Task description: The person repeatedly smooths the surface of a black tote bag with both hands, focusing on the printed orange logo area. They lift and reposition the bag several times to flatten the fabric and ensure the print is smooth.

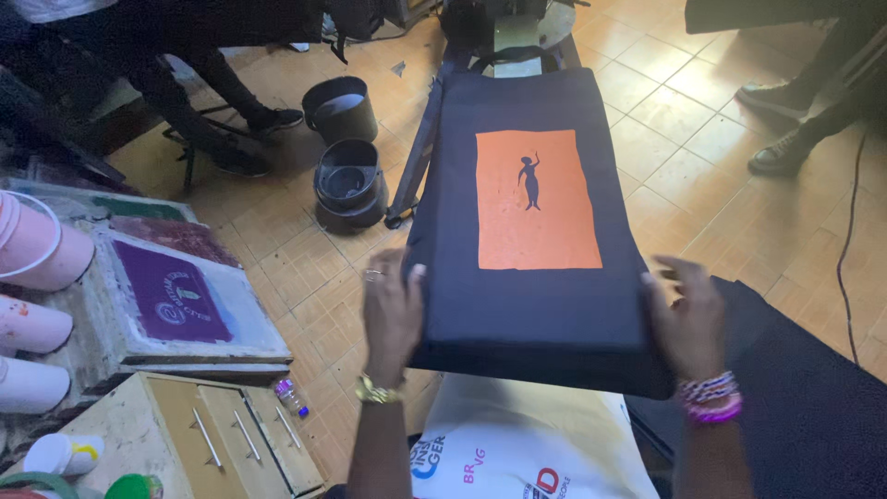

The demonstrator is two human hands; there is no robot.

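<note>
A dark navy fabric piece [517,305] is stretched over a long printing board, with an orange printed rectangle [536,199] bearing a small dark figure. My left hand [393,310] grips the fabric's near left edge, a ring on one finger and a gold watch at the wrist. My right hand [688,319] grips the near right corner, with beaded bracelets on the wrist. Both hands hold the fabric against the board's near end.
Two black buckets [346,139] stand on the tiled floor left of the board. Printing screens [176,296], pink and white tubs [37,249] and a wooden drawer unit [231,434] sit at left. Other people's legs and shoes [785,148] show at the top corners. White printed cloth [517,444] lies below.
</note>
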